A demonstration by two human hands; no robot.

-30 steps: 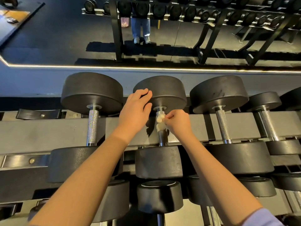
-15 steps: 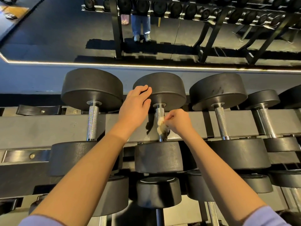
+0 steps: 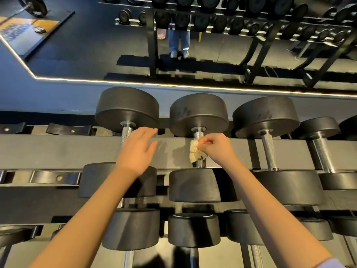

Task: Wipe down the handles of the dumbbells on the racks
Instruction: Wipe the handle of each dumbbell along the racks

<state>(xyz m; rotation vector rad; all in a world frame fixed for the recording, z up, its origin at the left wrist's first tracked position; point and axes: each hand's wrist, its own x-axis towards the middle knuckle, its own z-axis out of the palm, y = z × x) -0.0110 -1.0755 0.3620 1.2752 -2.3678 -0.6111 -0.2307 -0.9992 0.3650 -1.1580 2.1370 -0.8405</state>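
While my right hand point(image 3: 216, 149) pinched the cloth point(image 3: 194, 154) round the handle point(image 3: 199, 135) for scrubbing grip | left hand point(image 3: 137, 149) released, hovering over next handle point(image 3: 126, 132) leftward, likely bracing.

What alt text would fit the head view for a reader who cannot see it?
The right hand pinches a pale cloth against the middle dumbbell's handle on a rack; the left hand is open over the left dumbbell's handle.

Big wall mirror point(image 3: 77, 45) w/ thin glowing light strip point(image 3: 173, 85) along its bottom edge. Refl. in it: blue-jeaned legs point(image 3: 178, 39), pale shoes point(image 3: 173, 54), orange-and-blue floor mat point(image 3: 23, 29) far L.
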